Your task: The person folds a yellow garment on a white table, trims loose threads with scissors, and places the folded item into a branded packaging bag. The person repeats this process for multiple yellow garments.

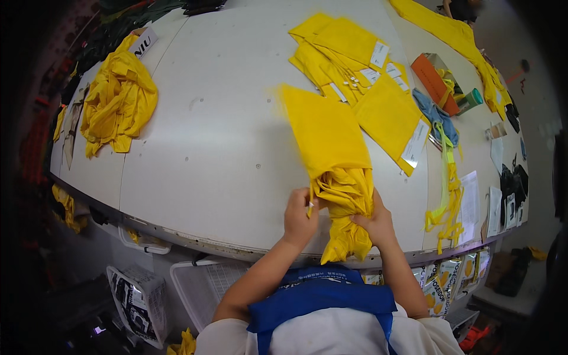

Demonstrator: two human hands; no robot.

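A flat yellow fabric pouch (328, 136) lies over the table in front of me, its far end blurred. Crumpled yellow fabric (346, 189) fills its near mouth and spills out toward me in a bunch over the table edge. My left hand (302, 214) is closed at the left side of the pouch's mouth, with a small white tag showing by its fingers. On the other side, my right hand (377, 221) grips the bunched fabric, thumb on top and the other fingers mostly hidden.
Finished-looking flat yellow pouches (340, 44) with white labels lie beyond. A heap of yellow fabric (121, 97) is at the left. An orange box (435, 83), a blue cloth (438, 115) and yellow straps (452, 201) lie at the right. White baskets (139, 302) stand below the table edge.
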